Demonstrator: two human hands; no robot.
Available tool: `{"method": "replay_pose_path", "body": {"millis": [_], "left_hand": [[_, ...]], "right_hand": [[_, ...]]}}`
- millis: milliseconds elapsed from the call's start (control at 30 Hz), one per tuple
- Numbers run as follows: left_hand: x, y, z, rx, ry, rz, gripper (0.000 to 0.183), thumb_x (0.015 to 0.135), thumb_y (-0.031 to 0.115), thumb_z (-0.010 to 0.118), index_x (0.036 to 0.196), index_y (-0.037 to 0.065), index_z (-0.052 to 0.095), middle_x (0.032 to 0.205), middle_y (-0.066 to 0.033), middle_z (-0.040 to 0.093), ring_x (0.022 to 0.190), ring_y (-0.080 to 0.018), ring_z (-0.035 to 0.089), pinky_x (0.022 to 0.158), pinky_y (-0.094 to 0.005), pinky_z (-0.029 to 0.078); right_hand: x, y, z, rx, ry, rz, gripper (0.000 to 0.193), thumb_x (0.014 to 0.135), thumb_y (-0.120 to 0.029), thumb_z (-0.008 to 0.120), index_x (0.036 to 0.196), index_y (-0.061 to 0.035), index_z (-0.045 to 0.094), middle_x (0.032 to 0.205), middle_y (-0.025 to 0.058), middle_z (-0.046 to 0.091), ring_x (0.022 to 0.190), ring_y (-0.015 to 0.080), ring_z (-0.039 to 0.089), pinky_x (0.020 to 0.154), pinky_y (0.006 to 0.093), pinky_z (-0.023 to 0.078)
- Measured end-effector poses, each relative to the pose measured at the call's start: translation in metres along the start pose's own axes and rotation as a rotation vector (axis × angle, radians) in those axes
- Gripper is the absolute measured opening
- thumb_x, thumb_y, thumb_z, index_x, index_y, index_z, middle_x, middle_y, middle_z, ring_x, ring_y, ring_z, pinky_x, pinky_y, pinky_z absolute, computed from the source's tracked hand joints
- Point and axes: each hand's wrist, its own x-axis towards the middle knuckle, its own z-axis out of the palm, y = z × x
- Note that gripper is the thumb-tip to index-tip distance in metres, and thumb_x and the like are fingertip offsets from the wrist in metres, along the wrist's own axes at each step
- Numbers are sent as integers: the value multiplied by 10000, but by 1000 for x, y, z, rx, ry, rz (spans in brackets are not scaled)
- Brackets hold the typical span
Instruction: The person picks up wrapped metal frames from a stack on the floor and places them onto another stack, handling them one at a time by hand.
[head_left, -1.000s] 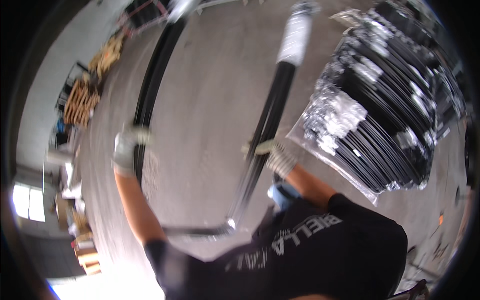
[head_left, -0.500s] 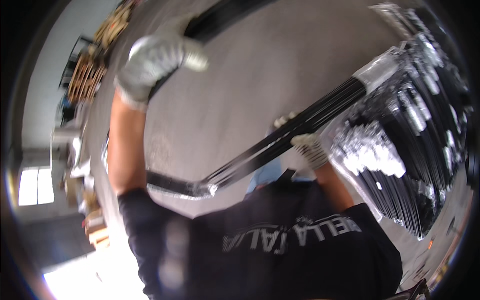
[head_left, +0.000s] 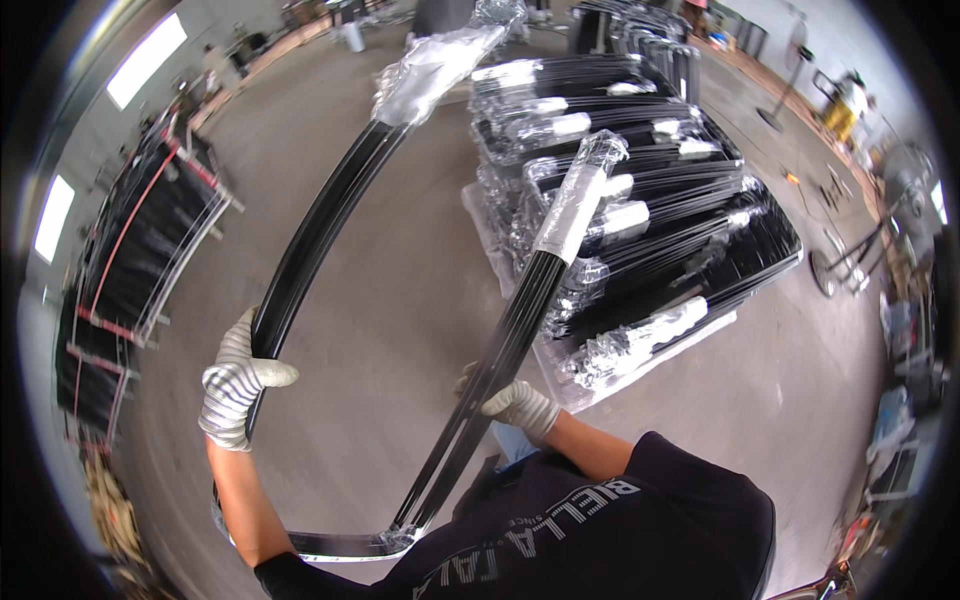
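Between my hands is a U-shaped bundle of long black profiles (head_left: 522,306), its two legs running away from me and its bend low at the left. See-through film (head_left: 430,78) wraps the leg ends. My left hand (head_left: 238,385), in a striped white glove, is closed around the left leg, with the thumb across its inner side. Lower down on the right leg, my right hand (head_left: 515,407), gloved as well, grips from beneath; some of its fingers are hidden behind the profiles.
A stack of similar black bundles (head_left: 690,240) in shiny film rests on a pallet beyond the right leg. Racks with black sheeting (head_left: 150,240) line the left side. A pedestal fan (head_left: 900,190) stands at the right, with another stand (head_left: 790,80) farther back.
The view has swung round, so the stack from the right edge now appears ahead to the right. The bundle's legs, formerly slanting right, now point away from me. Both hands keep their hold.
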Motion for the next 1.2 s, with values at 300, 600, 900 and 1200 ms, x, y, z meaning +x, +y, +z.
{"method": "replay_pose_path", "body": {"millis": [300, 600, 900, 1200], "left_hand": [[245, 34, 22, 447, -193, 150, 827, 564, 160, 772, 1277, -18, 391, 1047, -93, 565, 930, -165, 552, 852, -272, 435], [462, 68, 51, 462, -499, 366, 577, 566, 165, 732, 1101, 54, 546, 878, -63, 594, 796, -179, 550, 753, -297, 440], [656, 93, 91, 158, -593, 574, 634, 626, 135, 744, 1185, -51, 512, 1060, -97, 590, 950, -118, 554, 850, -216, 424], [823, 152, 222, 315, -894, 462, 674, 563, 245, 712, 1194, 74, 550, 815, -41, 615, 684, -109, 544, 662, -234, 444]], "right_hand": [[118, -104, -3, -57, 241, -198, 704, 527, 137, 717, 1159, -79, 497, 1069, 94, 568, 1053, 281, 533, 845, 384, 484], [219, -198, -8, 14, 354, -388, 654, 514, 139, 732, 1091, -68, 503, 980, 92, 572, 1022, 301, 536, 809, 406, 503], [348, -279, -34, -118, 549, -742, 644, 537, 102, 690, 1139, -11, 490, 1039, 156, 578, 986, 316, 565, 848, 410, 483], [388, -378, -59, -137, 674, -1137, 618, 495, 69, 740, 1075, -12, 543, 912, 141, 609, 888, 322, 592, 857, 510, 473]]}}
